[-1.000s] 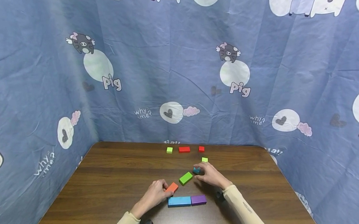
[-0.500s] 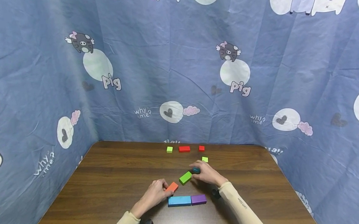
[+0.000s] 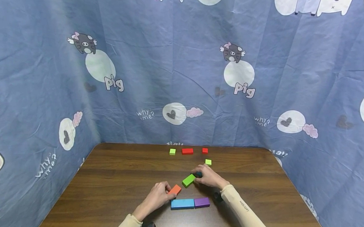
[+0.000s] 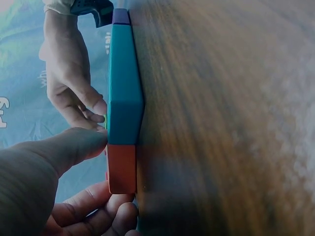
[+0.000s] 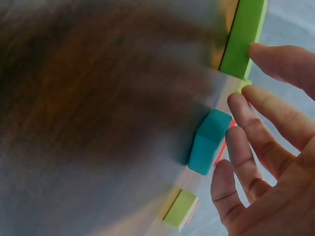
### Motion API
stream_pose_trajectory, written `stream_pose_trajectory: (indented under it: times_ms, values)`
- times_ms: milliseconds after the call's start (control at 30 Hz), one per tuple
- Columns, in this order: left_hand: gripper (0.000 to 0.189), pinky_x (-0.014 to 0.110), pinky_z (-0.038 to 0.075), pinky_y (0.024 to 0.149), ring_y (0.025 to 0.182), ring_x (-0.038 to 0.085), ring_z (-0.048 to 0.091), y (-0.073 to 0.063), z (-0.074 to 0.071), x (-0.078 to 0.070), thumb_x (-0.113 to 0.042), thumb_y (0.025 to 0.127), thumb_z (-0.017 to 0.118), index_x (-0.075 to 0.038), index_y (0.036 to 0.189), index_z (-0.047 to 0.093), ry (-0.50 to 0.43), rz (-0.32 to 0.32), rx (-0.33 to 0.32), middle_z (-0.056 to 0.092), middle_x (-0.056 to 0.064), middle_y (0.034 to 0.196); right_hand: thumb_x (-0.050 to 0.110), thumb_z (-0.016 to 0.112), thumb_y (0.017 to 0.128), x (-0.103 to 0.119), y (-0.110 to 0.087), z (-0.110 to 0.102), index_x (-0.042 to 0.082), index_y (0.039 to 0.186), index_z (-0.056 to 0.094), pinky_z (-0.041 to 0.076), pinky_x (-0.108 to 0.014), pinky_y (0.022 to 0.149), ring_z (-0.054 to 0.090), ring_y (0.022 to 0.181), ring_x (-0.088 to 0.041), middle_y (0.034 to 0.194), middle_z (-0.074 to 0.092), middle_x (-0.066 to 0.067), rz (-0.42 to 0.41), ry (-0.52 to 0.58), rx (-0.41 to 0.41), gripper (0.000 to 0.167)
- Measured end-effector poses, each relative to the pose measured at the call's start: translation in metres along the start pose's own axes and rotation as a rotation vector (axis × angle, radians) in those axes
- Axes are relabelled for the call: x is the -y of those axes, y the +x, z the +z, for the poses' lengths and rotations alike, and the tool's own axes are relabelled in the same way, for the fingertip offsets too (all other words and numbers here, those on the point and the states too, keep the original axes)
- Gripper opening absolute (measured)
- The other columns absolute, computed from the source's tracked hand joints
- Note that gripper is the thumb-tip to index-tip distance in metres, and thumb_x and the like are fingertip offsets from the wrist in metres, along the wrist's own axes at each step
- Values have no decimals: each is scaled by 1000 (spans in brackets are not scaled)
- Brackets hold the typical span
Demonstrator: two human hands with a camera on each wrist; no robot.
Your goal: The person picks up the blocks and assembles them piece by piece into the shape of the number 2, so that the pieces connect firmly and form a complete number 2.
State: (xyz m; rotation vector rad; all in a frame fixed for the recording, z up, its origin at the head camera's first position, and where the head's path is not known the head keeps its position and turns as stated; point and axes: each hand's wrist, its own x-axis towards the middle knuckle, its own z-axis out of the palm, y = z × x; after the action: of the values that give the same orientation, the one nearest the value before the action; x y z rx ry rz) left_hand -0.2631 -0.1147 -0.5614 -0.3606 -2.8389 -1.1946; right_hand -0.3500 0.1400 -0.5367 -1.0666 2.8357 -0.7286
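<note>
My left hand (image 3: pixel 157 196) grips an orange block (image 3: pixel 175 189) between thumb and fingers, just behind the left end of a long blue block (image 3: pixel 182 204). A purple block (image 3: pixel 201 202) sits end to end with the blue one. My right hand (image 3: pixel 210 177) is at the right end of a bright green block (image 3: pixel 189 180), which lies slanted. In the right wrist view its thumb (image 5: pixel 275 59) overlaps the green block's edge, while the other fingers spread apart beyond its end. A small teal block (image 5: pixel 209 142) stands by these fingers, partly hidden under the hand in the head view.
Toward the back of the wooden table (image 3: pixel 117 170) lie a lime cube (image 3: pixel 172 152), a red block (image 3: pixel 187 151) and a small red block (image 3: pixel 205 150). Another lime cube (image 3: pixel 208 162) is just behind my right hand. A blue patterned cloth (image 3: pixel 156 77) hangs around the table.
My right hand has shifted left from over the teal block to the green block's right end. The left hand and the orange block have stayed in place.
</note>
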Motion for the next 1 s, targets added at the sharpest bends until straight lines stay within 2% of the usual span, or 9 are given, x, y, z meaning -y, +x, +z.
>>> stream_pose_trajectory:
  times_ms: [367,1000]
  values:
    - [25,20,40,49,59,6,51,0,0,-1,-24,73,80,-7,78,62,12,3,-9,59,-3,71,16,72,82,0,1,5,12,115,70,39,-33,81,51,94,-18,110,69,-3,-96,-69,-21,33]
    - [27,20,40,47,58,6,50,0,-1,-1,-24,72,81,-6,78,61,-4,-2,-14,58,-3,71,16,70,84,1,4,2,10,116,69,42,-34,84,51,98,-18,113,68,-4,-60,-52,13,33]
